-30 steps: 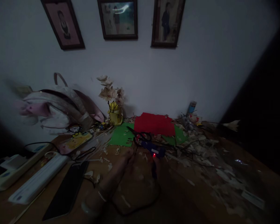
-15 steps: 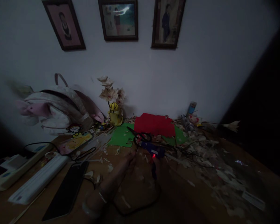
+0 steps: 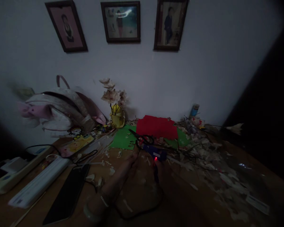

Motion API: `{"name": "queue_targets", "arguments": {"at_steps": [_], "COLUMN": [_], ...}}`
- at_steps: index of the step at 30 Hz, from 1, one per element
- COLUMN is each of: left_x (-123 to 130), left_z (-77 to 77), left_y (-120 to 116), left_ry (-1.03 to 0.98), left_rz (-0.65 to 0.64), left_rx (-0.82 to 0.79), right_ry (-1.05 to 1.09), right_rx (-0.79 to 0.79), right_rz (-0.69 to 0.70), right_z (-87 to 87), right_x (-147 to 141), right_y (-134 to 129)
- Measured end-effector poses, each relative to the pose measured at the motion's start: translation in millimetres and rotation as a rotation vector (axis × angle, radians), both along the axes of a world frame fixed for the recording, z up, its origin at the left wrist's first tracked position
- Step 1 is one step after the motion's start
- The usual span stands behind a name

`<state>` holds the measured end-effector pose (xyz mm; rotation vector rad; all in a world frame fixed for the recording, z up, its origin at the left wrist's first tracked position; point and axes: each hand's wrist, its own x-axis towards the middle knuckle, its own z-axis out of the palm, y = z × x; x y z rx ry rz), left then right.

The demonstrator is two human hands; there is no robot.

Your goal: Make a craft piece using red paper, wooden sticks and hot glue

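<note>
One glue gun (image 3: 153, 152) is gripped in the closed fingers of the right hand (image 3: 161, 168), over the table (image 3: 138, 197). The left hand (image 3: 132, 157) pinches a dark stem (image 3: 138, 152) near its nozzle, beside black scissors (image 3: 144, 138).

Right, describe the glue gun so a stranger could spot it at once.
Start from the red sheet on the table, near the wall. Just in front of it, beside the black scissors, the right hand holds the glue gun, a dark blue body with a white label. Its small glowing red light sets it apart from the scissors, which have none.
</note>
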<state>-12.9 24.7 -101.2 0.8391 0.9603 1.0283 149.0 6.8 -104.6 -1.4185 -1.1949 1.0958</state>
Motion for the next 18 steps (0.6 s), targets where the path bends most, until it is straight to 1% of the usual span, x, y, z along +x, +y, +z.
{"name": "queue_targets", "arguments": {"at_steps": [6, 18], "left_x": [-1.1, -0.4], "left_z": [-1.8, 0.6], "left_y": [1.9, -0.2], "left_ry": [-0.018, -0.03], "left_rz": [-0.04, -0.029], "left_rx": [0.051, 0.055], "right_ry": [-0.001, -0.014], "right_rx": [0.002, -0.005], "right_rz": [-0.008, -0.001], "right_z": [-0.5, 0.0], "right_x": [-1.0, 0.2], "right_y": [0.6, 0.5]}}
